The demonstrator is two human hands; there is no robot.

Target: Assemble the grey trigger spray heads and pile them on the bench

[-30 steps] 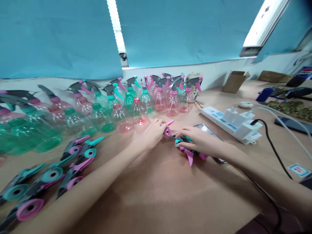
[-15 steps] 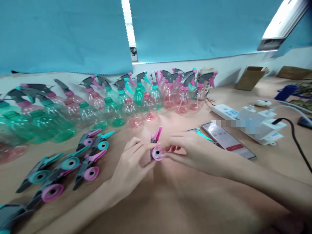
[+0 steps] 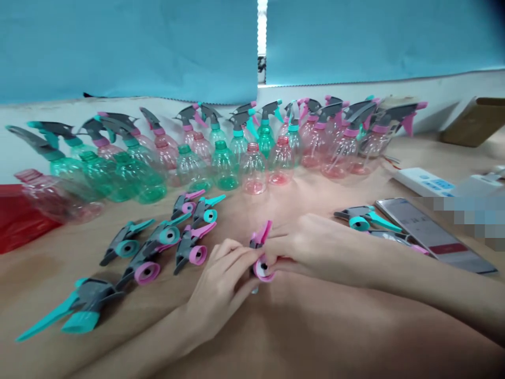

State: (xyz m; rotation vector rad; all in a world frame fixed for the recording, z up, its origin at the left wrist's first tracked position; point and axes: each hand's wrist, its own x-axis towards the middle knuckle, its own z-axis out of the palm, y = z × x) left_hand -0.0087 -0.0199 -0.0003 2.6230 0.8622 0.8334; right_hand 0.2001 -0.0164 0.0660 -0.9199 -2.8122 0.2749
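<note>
Between my hands is a grey-and-pink trigger spray head (image 3: 263,269), its round pink collar facing me and its pink trigger pointing up. My left hand (image 3: 224,276) grips it from the left, fingers over its body and thumb beneath. From the right, my right hand (image 3: 298,245) pinches at the collar; its fingertips are partly hidden. Left of my hands lie several loose spray heads, among them a pink-collared one (image 3: 197,255) and a turquoise one (image 3: 81,321). Another turquoise spray head (image 3: 360,223) rests right of my right hand.
Behind stand several green and pink bottles, some open-necked like the clear pink bottle (image 3: 253,173), others fitted with spray heads. A phone (image 3: 445,239) and a white power strip (image 3: 424,181) lie at right. A red bag (image 3: 27,221) is at far left, a cardboard box (image 3: 473,123) at back right.
The view has turned left, so things appear farther right. Both hands still hold the pink spray head; my right fingers have shifted onto its collar.
</note>
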